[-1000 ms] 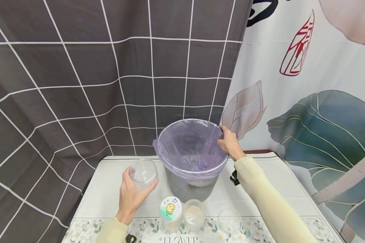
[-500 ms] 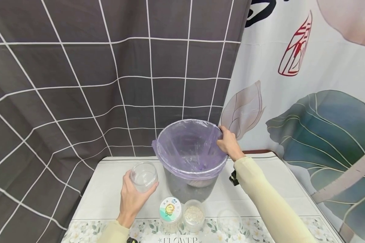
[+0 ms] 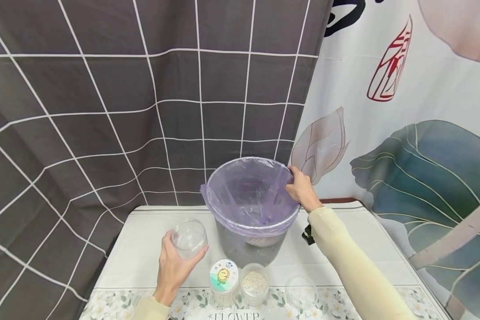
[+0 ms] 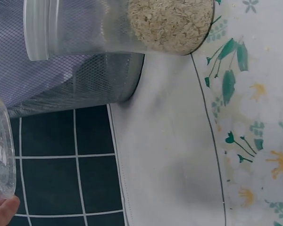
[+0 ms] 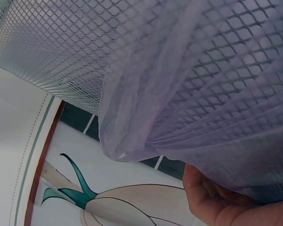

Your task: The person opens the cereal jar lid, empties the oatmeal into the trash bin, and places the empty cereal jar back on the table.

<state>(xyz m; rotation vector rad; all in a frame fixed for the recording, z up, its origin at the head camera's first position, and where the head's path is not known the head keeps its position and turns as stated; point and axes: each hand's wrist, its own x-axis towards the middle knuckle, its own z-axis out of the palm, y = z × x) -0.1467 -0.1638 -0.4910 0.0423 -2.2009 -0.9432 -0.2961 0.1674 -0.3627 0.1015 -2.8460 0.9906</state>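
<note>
- The clear plastic tub (image 3: 189,244) sits at 8 o'clock from the bin, apart from it, mouth up; the left hand (image 3: 174,269) wraps fingers and thumb around its sides, presumably to leave the mouth unobstructed.
- The mesh bin (image 3: 246,249) stands on the table (image 3: 156,231); the right hand (image 3: 302,190) holds its rim at 3 o'clock, fingers curled over the purple liner (image 3: 248,191), probably steadying both.
- At 6 o'clock stands a jar of pale flakes (image 3: 255,284); touching or just beside it, at 7, a lidded jar (image 3: 224,276) bears a cartoon flower label, its characters too small to read.
- At 5 o'clock lies a clear disc (image 3: 302,292), perhaps a lid.
- Printed cloth nearest the person reads "FLOWER" (image 3: 237,316).
</note>
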